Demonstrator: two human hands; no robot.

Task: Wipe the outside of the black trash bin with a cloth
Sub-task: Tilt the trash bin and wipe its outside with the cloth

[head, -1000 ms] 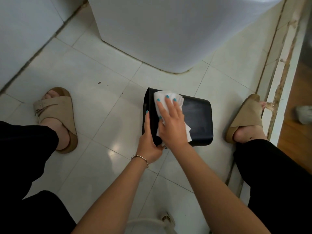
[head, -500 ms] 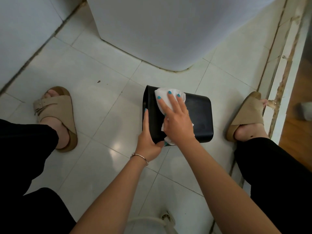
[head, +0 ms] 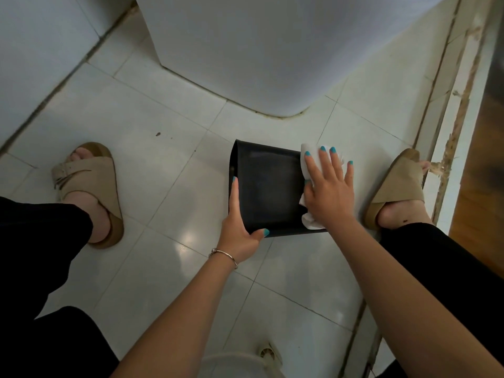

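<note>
Black trash bin (head: pixel 268 189) lying on its side on tiled floor (head: pixel 141 159) between my feet. My left hand (head: pixel 240 225) grips its left edge. My right hand (head: pixel 328 192), fingers spread flat, presses white cloth (head: pixel 309 222) against bin's right end.

Hidden under the right hand (head: pixel 328 188): most of the white cloth (head: pixel 309 156) and the right end of the black trash bin (head: pixel 267 186); cut off by the bottom edge: a pale rounded object (head: pixel 231 364), identity unclear; inside of the bin unseen.
</note>
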